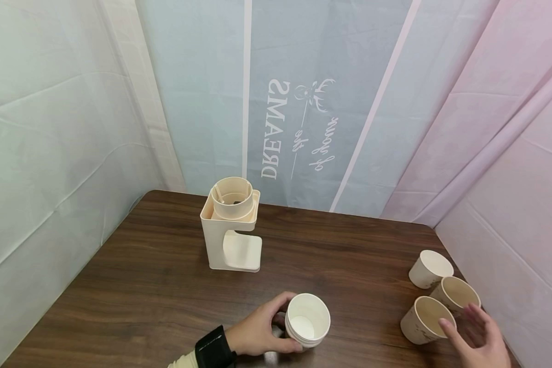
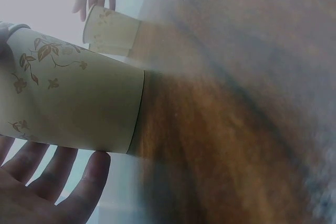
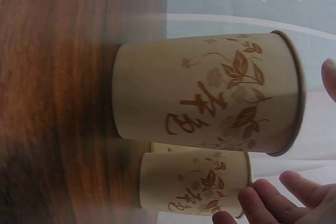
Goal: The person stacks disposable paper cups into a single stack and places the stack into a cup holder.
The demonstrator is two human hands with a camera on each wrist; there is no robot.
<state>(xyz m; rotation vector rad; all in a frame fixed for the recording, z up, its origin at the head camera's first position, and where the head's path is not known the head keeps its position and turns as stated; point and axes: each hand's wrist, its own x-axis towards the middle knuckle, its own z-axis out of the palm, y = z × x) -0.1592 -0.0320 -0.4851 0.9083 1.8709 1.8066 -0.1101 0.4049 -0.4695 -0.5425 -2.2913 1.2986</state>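
Note:
My left hand (image 1: 256,329) grips a small stack of white paper cups (image 1: 308,340) near the front middle of the table, thumb on the near side and fingers around the far side. In the left wrist view the outer paper cup (image 2: 79,93) shows a brown leaf print. At the right, my right hand (image 1: 483,337) has its fingers spread around the rims of two paper cups, the front one (image 1: 418,326) and the one behind it (image 1: 457,292). Its thumb is by the front cup's rim. A third paper cup (image 1: 424,276) stands farther back. All are upright.
A cream dispenser-like stand (image 1: 215,245) with a round open top and a flat base plate stands at the back of the dark wooden table (image 1: 133,286). Printed cloth curtains (image 1: 202,92) rise behind and along both sides. A black band (image 1: 215,347) circles the left wrist.

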